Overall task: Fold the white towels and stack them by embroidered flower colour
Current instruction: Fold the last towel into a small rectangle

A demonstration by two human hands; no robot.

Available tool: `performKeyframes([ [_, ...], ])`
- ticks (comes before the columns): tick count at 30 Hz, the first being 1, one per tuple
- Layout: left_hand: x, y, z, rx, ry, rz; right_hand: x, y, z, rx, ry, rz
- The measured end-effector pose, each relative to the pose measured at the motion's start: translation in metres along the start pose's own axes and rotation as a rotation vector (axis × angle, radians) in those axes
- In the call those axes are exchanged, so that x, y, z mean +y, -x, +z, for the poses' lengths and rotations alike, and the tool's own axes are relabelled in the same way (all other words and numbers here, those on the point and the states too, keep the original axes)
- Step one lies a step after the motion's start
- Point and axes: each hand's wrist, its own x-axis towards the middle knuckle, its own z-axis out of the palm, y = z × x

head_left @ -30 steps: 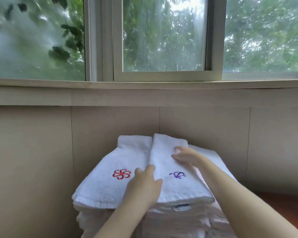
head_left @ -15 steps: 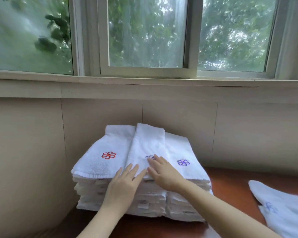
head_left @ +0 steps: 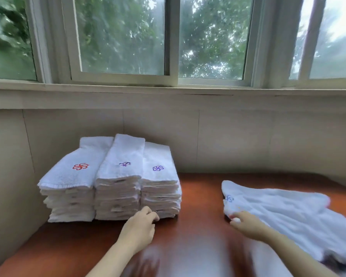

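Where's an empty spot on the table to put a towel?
The table is bare between the folded stacks and the loose towels, back to the wall. It is also bare near-left, in front of the stacks. The right side is crowded with towels.

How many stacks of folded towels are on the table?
3, side by side at the wall: left stack, red flower on top; middle stack and right stack, purple flowers.

stacks (head_left: 110, 184) left, unfolded towel (head_left: 284, 214) right
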Motion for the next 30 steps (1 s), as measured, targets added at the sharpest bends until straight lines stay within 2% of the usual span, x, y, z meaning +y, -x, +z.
performKeyframes([
  [6, 0.097, -0.005, 0.083, -0.198, 0.249, -0.041, 0.131, 0.051, 0.022, 0.102, 0.215, 0.273],
  [10, 0.173, -0.009, 0.129, -0.225, 0.386, -0.004, 0.153, 0.067, 0.033, 0.213, 0.093, 0.201],
  [15, 0.22, -0.014, 0.152, -0.232, 0.441, -0.055, 0.138, 0.076, 0.036, 0.263, 0.065, 0.152],
  [19, 0.218, -0.009, 0.159, -0.102, 0.437, -0.093, 0.11, 0.083, 0.048, 0.265, 0.037, -0.014],
  [22, 0.215, -0.01, 0.155, -0.086, 0.409, -0.123, 0.072, 0.086, 0.058, 0.186, -0.017, -0.175],
  [24, 0.209, -0.009, 0.148, -0.061, 0.264, -0.148, 0.047, 0.085, 0.063, 0.137, -0.082, -0.228],
  [26, 0.195, -0.009, 0.137, -0.005, 0.139, -0.147, 0.028, 0.083, 0.064, 0.094, -0.147, -0.253],
  [28, 0.177, -0.007, 0.128, 0.054, 0.14, -0.146, 0.015, 0.079, 0.062, 0.053, -0.186, -0.253],
  [30, 0.164, -0.003, 0.119, 0.04, 0.179, -0.173, 0.003, 0.076, 0.059, 0.038, -0.196, -0.244],
])
